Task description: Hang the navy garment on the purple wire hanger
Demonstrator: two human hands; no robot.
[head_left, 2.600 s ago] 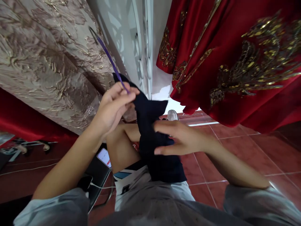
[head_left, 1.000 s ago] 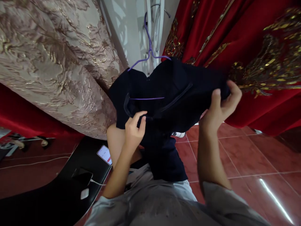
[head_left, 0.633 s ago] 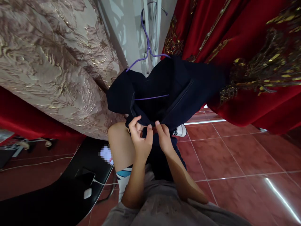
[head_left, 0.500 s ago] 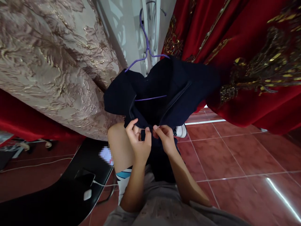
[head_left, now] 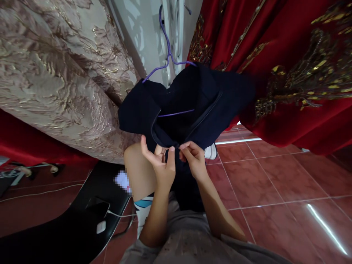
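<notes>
Navy garment (head_left: 134, 113): spread over the purple hanger (head_left: 169, 55) in front of the person, the hanger seemingly there to keep the shoulders apart and the front gaping

Right hand (head_left: 195, 159): thumb and forefinger pinch the lowest point of the front opening, probably to steady the two edges where they meet

Left hand (head_left: 164, 167): just beside the right, thumb tip at the same edge, forefinger raised clear of the cloth (perhaps to keep it out of the way); whether its fingers grip cannot be told

Hanger bar: a thin purple line across the dark opening, its ends covered by cloth

Hook: beside the white metal bars (head_left: 180, 33); whether it catches on them is unclear

Front edge: dark and zip-like, though the small part at the fingertips is too small and shaded to name

Lap: lower navy cloth merges into shadow behind the wrists

Black bench (head_left: 63, 227): cut off at left, a pixelated patch (head_left: 123, 181) hiding whatever lies by the knee
</notes>
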